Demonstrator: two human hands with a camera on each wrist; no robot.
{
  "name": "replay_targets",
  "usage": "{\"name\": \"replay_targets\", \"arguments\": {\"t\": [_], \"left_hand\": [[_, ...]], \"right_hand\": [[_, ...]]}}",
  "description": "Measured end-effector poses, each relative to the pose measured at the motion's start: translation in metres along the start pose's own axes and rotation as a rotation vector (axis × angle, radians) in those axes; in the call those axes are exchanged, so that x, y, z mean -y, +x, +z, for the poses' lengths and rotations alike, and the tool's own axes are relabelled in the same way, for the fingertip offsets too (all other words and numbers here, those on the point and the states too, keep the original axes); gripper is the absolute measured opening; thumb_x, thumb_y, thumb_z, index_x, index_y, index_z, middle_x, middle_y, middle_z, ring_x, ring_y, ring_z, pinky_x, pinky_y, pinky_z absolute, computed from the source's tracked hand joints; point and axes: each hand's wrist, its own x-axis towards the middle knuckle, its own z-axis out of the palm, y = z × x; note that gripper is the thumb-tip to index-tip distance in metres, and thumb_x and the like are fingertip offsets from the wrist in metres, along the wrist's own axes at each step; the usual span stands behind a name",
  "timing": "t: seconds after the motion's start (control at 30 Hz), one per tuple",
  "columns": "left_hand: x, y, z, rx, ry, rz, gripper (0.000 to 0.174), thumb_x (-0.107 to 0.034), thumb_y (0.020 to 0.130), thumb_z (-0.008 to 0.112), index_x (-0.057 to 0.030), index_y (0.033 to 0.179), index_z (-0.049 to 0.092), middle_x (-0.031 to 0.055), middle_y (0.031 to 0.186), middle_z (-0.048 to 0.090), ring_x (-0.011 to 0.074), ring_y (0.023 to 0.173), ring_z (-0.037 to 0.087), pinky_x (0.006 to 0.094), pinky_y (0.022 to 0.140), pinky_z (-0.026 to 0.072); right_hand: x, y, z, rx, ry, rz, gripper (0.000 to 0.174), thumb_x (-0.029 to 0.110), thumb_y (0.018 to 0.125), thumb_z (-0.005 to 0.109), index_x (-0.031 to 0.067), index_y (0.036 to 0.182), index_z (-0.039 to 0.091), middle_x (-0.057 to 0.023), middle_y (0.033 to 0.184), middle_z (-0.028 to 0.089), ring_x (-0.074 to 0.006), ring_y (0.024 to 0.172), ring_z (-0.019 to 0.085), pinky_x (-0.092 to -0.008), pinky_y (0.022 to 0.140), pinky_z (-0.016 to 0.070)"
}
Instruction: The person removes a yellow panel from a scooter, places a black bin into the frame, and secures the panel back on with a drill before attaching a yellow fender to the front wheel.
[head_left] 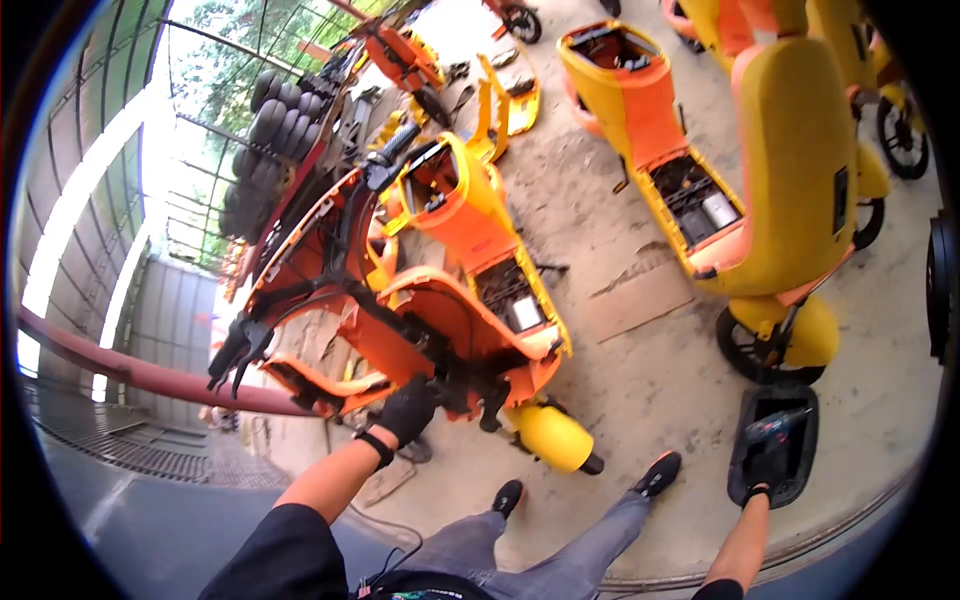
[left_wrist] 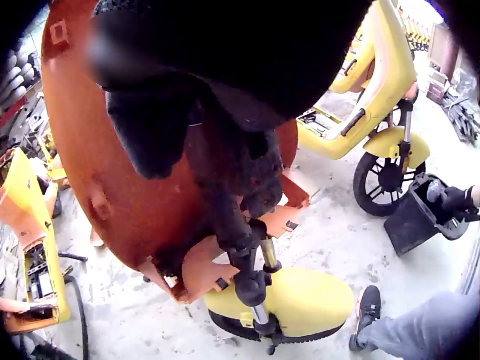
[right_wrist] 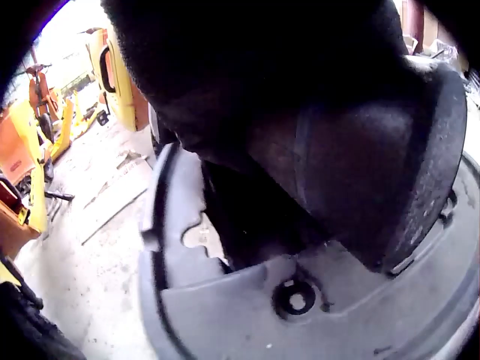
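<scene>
In the head view my black-gloved left hand [head_left: 408, 410] grips the dark front frame [head_left: 432, 345] of a partly stripped orange scooter [head_left: 425, 285]. The left wrist view shows the dark glove [left_wrist: 146, 139] against the black steering column [left_wrist: 217, 176], above a yellow front fender [left_wrist: 307, 300]; part of the grip is hidden. My gloved right hand [head_left: 768, 472] holds a power drill [head_left: 770, 428] at the black bin [head_left: 741, 455], at the right. In the right wrist view the dark glove [right_wrist: 225, 82] covers much of the picture above the grey bin rim [right_wrist: 225, 307].
A second scooter with a yellow front panel [head_left: 800, 170] stands at the right, its front wheel behind the bin. Flat cardboard [head_left: 640, 300] lies between the scooters. A red pipe [head_left: 160, 370] crosses at the left. A cable [head_left: 385, 522] hangs near my legs. Tyres [head_left: 275, 120] are stacked behind.
</scene>
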Motion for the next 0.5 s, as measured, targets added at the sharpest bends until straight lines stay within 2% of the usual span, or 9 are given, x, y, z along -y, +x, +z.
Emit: {"name": "replay_targets", "arguments": {"t": [0.07,0.1,0.13,0.2,0.23,0.33,0.37,0.43,0.5], "left_hand": [[0.017,0.003,0.014,-0.061,-0.057,0.093,0.025,-0.027,0.086,0.059,-0.0101,0.104,0.056,0.0184,0.09,0.062,0.0367,0.085,0.062,0.0461,0.068,0.0496],[0.01,-0.002,0.005,-0.074,0.058,0.259,0.014,-0.021,0.086,0.057,-0.0134,0.097,0.059,0.0161,0.09,0.059,0.0351,0.08,0.063,0.0452,0.065,0.0499],[0.008,0.0,0.006,-0.072,-0.018,0.208,0.011,-0.017,0.086,0.056,-0.0159,0.094,0.062,0.0141,0.09,0.056,0.0349,0.078,0.062,0.045,0.065,0.0501],[0.017,0.002,0.006,-0.094,-0.006,0.384,0.014,-0.019,0.085,0.057,-0.0154,0.099,0.062,0.0145,0.091,0.059,0.0349,0.08,0.063,0.0451,0.065,0.0502],[0.024,0.007,0.018,-0.119,-0.148,0.254,0.016,-0.021,0.084,0.06,-0.0148,0.098,0.063,0.0145,0.093,0.061,0.0337,0.082,0.063,0.0444,0.066,0.0507],[0.046,0.02,0.037,-0.129,-0.223,0.468,0.03,-0.021,0.084,0.06,-0.0111,0.111,0.052,0.015,0.094,0.064,0.0373,0.085,0.063,0.0441,0.068,0.0508],[0.043,0.016,0.027,-0.206,-0.244,0.662,0.022,-0.02,0.079,0.065,-0.0163,0.101,0.063,0.0082,0.094,0.063,0.0302,0.088,0.062,0.042,0.069,0.0513],[0.043,0.017,0.016,-0.219,-0.197,0.826,0.025,-0.019,0.077,0.066,-0.0172,0.102,0.063,0.007,0.096,0.062,0.0297,0.091,0.061,0.0417,0.07,0.0515],[0.051,0.021,0.02,-0.225,-0.141,0.972,0.028,-0.019,0.076,0.067,-0.0181,0.104,0.062,0.0057,0.098,0.061,0.0292,0.093,0.061,0.0414,0.071,0.0516]], "right_hand": [[0.007,-0.019,-0.02,-0.148,0.19,0.041,0.05,0.031,0.086,0.053,0.0009,0.125,0.048,-0.0185,0.116,0.059,-0.0324,0.102,0.059,-0.0404,0.081,0.0489],[0.007,-0.029,-0.013,-0.405,0.186,-0.049,0.045,0.032,0.084,0.055,-0.0004,0.115,0.053,-0.0183,0.106,0.061,-0.0339,0.098,0.059,-0.0413,0.081,0.0477],[0.003,-0.028,-0.011,-0.334,0.198,-0.163,0.037,0.027,0.08,0.06,-0.0009,0.103,0.056,-0.0173,0.098,0.061,-0.0358,0.095,0.058,-0.0441,0.079,0.0472],[0.001,-0.049,-0.011,-0.603,0.278,-0.382,0.042,0.02,0.076,0.062,-0.0024,0.11,0.054,-0.0207,0.105,0.06,-0.0373,0.096,0.058,-0.0437,0.085,0.0463],[0.008,-0.065,-0.027,-0.525,0.684,-0.255,0.036,0.015,0.075,0.062,-0.0022,0.106,0.054,-0.0184,0.101,0.06,-0.0333,0.09,0.059,-0.0419,0.078,0.0474],[0.066,-0.161,-0.132,-0.243,1.627,0.007,0.013,0.006,0.08,0.06,0.0038,0.09,0.052,-0.0055,0.074,0.057,-0.0156,0.059,0.054,-0.028,0.055,0.0443],[0.084,-0.192,-0.153,-0.247,1.733,0.062,0.013,0.012,0.081,0.063,0.0037,0.087,0.054,-0.0042,0.074,0.055,-0.0146,0.061,0.053,-0.0285,0.059,0.0436],[0.124,-0.267,-0.192,-0.299,1.847,0.145,0.016,0.017,0.083,0.065,0.0036,0.084,0.056,-0.0028,0.073,0.053,-0.0136,0.063,0.052,-0.029,0.062,0.0428],[0.167,-0.348,-0.227,-0.441,1.877,0.184,0.021,0.018,0.084,0.064,0.0038,0.097,0.056,-0.0025,0.074,0.052,-0.0126,0.066,0.054,-0.0284,0.063,0.0447]]}}
